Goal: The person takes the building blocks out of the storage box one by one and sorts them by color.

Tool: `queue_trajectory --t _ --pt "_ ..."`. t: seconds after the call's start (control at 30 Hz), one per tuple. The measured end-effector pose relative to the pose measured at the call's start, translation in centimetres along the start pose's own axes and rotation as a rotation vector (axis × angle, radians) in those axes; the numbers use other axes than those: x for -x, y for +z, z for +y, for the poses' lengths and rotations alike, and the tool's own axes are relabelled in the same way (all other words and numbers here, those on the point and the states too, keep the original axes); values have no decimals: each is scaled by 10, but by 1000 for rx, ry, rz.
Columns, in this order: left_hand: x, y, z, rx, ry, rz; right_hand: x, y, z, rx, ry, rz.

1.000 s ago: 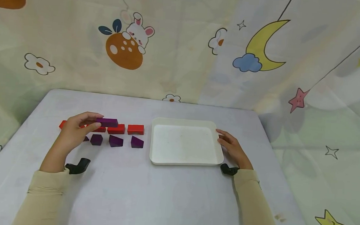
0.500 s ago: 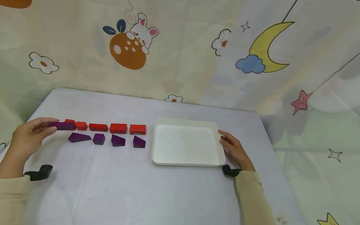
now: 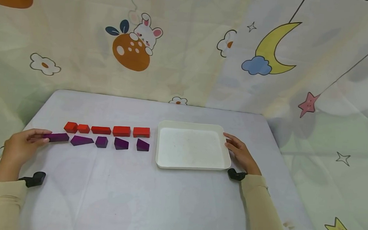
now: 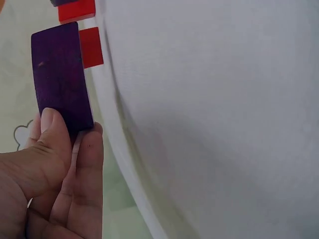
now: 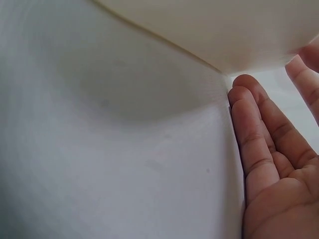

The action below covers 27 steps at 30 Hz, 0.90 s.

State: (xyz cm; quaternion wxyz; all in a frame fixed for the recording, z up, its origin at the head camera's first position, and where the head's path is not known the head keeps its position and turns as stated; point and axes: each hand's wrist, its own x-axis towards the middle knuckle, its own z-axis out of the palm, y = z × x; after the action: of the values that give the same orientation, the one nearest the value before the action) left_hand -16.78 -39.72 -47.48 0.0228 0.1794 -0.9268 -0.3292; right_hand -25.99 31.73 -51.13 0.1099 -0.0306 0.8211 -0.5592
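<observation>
My left hand pinches one end of a long purple block at the left end of a row of purple blocks. In the left wrist view, the thumb lies on the flat face of this block, with the fingers behind it. Farther right, my right hand is at the right side of a shallow white tray. Its extended fingers lie along the tray's edge in the right wrist view.
Several red blocks form a row behind the purple ones, which include a small purple block and a slanted one. Everything is on a white-covered table, with a printed curtain behind it.
My left hand has carried the purple block leftward from above the red row, then lowered it toward me to the purple row's left end. My right hand stays by the tray.
</observation>
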Motion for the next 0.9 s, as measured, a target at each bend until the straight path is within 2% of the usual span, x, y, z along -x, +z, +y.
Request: queue_trajectory --t 0.1,0.37,0.67,0.8,0.9 --pt "-3 2 -5 -4 -12 -21 0 0 0 -7 5 1" --pt "-8 3 -9 -14 9 -75 0 1 -2 -18 -12 3" --pt "-4 1 -14 9 -8 -102 -3 2 -3 -26 0 -12" --pt "0 -2 -11 -14 -12 -166 -1 2 -4 -17 11 -7" --pt "7 -2 -2 -56 20 -187 2 1 -4 -13 12 -4"
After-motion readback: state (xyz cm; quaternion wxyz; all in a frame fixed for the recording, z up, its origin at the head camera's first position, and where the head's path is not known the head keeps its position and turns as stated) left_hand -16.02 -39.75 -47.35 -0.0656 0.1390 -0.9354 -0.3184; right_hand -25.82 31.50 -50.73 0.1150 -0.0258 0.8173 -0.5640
